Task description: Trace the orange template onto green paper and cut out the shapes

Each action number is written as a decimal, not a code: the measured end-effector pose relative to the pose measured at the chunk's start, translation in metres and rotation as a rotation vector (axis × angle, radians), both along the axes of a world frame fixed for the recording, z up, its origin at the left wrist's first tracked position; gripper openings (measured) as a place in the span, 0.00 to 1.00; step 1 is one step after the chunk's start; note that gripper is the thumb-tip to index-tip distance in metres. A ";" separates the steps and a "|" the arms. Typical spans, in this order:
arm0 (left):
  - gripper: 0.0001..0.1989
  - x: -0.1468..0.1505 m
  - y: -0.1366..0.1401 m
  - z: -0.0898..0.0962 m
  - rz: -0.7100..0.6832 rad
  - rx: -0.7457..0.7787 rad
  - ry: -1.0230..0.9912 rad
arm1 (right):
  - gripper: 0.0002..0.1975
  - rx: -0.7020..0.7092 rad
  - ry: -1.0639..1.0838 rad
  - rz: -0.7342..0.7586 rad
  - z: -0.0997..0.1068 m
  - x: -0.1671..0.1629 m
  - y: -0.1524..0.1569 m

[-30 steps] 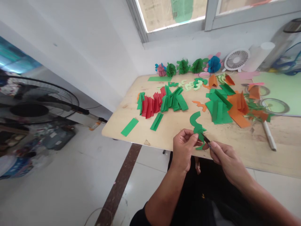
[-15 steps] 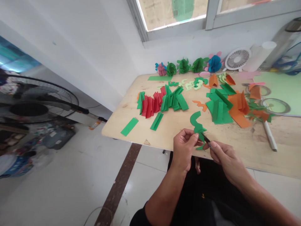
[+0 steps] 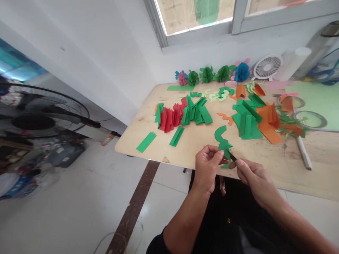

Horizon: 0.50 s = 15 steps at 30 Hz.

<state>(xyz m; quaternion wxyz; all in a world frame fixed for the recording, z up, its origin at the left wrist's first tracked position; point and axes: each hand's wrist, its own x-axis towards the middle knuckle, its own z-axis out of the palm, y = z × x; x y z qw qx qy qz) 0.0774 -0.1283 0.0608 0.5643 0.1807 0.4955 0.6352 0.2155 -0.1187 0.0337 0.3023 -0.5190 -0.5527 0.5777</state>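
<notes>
Over the table's front edge, my left hand (image 3: 208, 164) pinches a wavy green paper cutout (image 3: 220, 135) between thumb and fingers. The cutout's curved upper end sticks up past my fingertips, and its lower end hangs below them. My right hand (image 3: 250, 171) is closed around dark scissors (image 3: 232, 156); their handles are hidden in my grip. The blades point up and left and meet the green paper close to my left fingertips. Just beyond lies an orange wavy cutout (image 3: 225, 118).
Folded green strips (image 3: 196, 112) and red strips (image 3: 169, 118) stand mid-table. Green sheets (image 3: 247, 120) and orange sheets (image 3: 268, 123) are piled on the right, near tape rolls (image 3: 324, 121) and a white stick (image 3: 304, 155). Honeycomb paper figures (image 3: 208, 74) and a small fan (image 3: 268, 67) line the wall.
Almost nothing differs. Both hands, the green cutout and the scissors keep nearly the same position, while the view has shifted very slightly.
</notes>
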 end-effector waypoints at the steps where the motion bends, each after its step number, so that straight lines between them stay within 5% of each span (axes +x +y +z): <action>1: 0.11 0.000 0.000 0.000 -0.001 -0.001 0.001 | 0.26 0.000 -0.003 0.000 0.000 0.000 0.000; 15: 0.13 -0.002 -0.001 -0.002 -0.029 -0.011 -0.031 | 0.27 0.063 -0.065 0.011 0.004 0.002 0.001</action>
